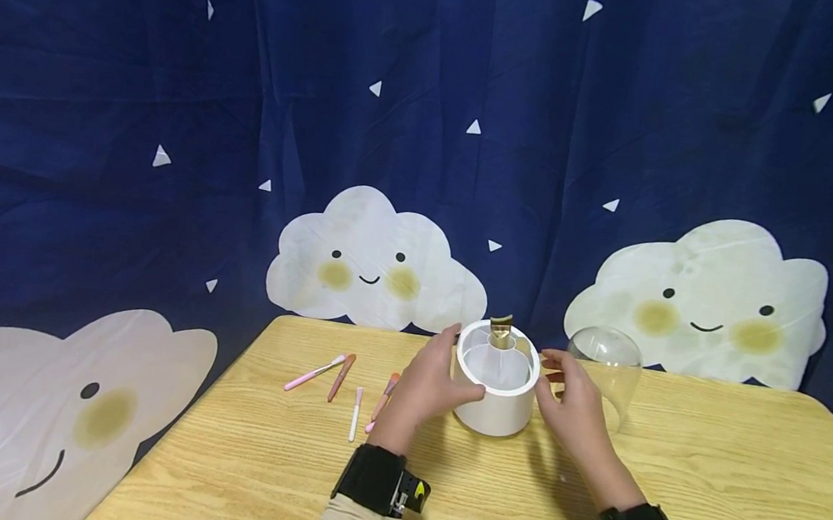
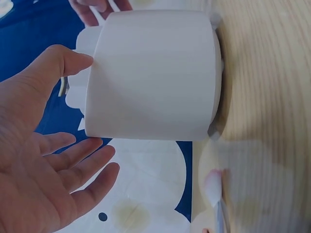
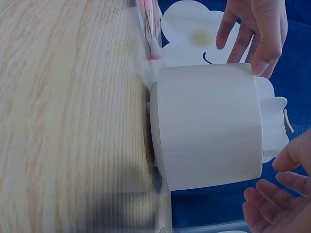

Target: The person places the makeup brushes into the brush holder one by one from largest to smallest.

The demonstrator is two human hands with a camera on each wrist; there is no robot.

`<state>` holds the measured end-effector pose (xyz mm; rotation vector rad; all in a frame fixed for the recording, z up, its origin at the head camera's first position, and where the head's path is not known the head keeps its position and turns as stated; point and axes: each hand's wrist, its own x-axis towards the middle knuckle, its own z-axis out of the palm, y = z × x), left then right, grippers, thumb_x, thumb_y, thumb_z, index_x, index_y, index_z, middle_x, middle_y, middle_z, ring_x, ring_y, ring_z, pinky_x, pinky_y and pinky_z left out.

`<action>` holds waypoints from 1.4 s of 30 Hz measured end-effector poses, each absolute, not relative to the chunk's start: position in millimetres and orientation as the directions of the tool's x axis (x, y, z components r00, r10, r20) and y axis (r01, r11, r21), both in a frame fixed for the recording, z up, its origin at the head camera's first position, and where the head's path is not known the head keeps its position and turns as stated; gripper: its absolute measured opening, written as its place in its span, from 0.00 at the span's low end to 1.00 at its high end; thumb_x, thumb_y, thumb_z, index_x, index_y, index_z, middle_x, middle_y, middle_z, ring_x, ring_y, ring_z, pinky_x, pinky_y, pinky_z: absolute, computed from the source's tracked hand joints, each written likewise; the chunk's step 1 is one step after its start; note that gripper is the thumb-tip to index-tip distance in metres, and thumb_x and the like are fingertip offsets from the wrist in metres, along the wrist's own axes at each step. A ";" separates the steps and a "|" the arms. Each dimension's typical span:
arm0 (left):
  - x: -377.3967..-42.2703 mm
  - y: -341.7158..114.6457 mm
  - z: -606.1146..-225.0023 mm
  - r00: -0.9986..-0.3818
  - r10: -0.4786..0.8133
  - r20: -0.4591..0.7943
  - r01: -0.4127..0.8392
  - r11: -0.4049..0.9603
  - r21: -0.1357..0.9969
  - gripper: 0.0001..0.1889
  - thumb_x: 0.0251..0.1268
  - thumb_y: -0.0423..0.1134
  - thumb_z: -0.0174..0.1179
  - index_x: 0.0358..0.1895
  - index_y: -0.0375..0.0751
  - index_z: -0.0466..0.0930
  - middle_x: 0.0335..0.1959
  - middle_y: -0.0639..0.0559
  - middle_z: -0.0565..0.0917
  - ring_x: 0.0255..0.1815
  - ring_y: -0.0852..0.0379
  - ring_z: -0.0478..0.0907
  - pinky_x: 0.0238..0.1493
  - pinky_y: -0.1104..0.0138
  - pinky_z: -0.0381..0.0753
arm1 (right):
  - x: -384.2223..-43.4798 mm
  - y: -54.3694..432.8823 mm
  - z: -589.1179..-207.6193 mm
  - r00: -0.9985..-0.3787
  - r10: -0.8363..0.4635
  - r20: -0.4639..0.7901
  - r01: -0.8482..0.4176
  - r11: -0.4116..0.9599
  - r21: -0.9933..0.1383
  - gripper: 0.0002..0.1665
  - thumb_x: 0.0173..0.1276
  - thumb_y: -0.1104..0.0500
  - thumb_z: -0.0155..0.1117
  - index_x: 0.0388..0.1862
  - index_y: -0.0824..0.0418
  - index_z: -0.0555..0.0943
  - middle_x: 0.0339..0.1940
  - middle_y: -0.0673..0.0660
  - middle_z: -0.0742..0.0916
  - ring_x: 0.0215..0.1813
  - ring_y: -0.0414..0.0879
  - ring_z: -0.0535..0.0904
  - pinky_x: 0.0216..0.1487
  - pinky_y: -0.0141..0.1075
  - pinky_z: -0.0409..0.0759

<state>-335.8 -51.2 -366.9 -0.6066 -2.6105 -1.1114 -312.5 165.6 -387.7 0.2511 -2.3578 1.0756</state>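
A round white container (image 1: 492, 412) stands upright on the wooden table, its open top showing a pale divided insert (image 1: 487, 365) with a gold handle (image 1: 501, 333) rising from the middle. At its left side is my left hand (image 1: 429, 383); the thumb reaches the rim and the other fingers spread loosely along the wall. My right hand (image 1: 573, 399) hovers just off the right side, fingers loosely bent around nothing. Both wrist views show the container's plain wall (image 2: 155, 75) up close. In the right wrist view, the left thumb (image 3: 265, 56) meets the rim.
Behind my right hand a clear dome cover (image 1: 619, 380) stands on the table (image 1: 726, 482). Several makeup brushes lie to the left, among them a pink-handled brush (image 1: 311, 374), a brown brush (image 1: 340, 379) and a white brush (image 1: 355, 417). A dark blue curtain (image 1: 427, 152) hangs behind the table.
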 end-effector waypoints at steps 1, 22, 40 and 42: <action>-335.3 -51.7 -365.9 -0.889 0.276 0.364 0.454 0.625 0.635 0.51 0.48 0.43 0.78 0.76 0.33 0.61 0.67 0.40 0.76 0.68 0.46 0.73 0.69 0.54 0.72 | -312.0 165.9 -387.4 -0.842 0.050 0.537 -0.373 0.664 -0.647 0.23 0.66 0.70 0.55 0.60 0.74 0.75 0.50 0.70 0.85 0.47 0.62 0.84 0.43 0.46 0.81; -330.0 -53.0 -363.4 -0.891 0.257 0.375 0.446 0.655 0.610 0.42 0.45 0.47 0.82 0.66 0.39 0.75 0.58 0.43 0.80 0.59 0.47 0.78 0.59 0.52 0.79 | -312.0 167.0 -387.3 -0.857 0.054 0.513 -0.359 0.651 -0.668 0.23 0.67 0.70 0.55 0.61 0.73 0.73 0.50 0.71 0.85 0.47 0.61 0.84 0.44 0.50 0.83; -328.6 -37.6 -373.4 -0.899 0.138 0.415 0.386 0.695 0.606 0.42 0.45 0.51 0.81 0.64 0.38 0.76 0.55 0.43 0.82 0.54 0.47 0.81 0.48 0.56 0.82 | -311.0 165.9 -386.1 -0.862 0.058 0.504 -0.353 0.644 -0.679 0.23 0.67 0.71 0.55 0.61 0.74 0.73 0.50 0.71 0.84 0.46 0.62 0.85 0.42 0.47 0.85; -328.1 -36.4 -374.0 -0.898 0.136 0.419 0.389 0.692 0.608 0.42 0.45 0.50 0.81 0.65 0.39 0.75 0.55 0.43 0.82 0.55 0.47 0.81 0.49 0.55 0.82 | -311.4 166.0 -386.3 -0.863 0.058 0.501 -0.353 0.642 -0.681 0.23 0.67 0.71 0.55 0.61 0.74 0.73 0.51 0.71 0.84 0.46 0.62 0.85 0.41 0.46 0.85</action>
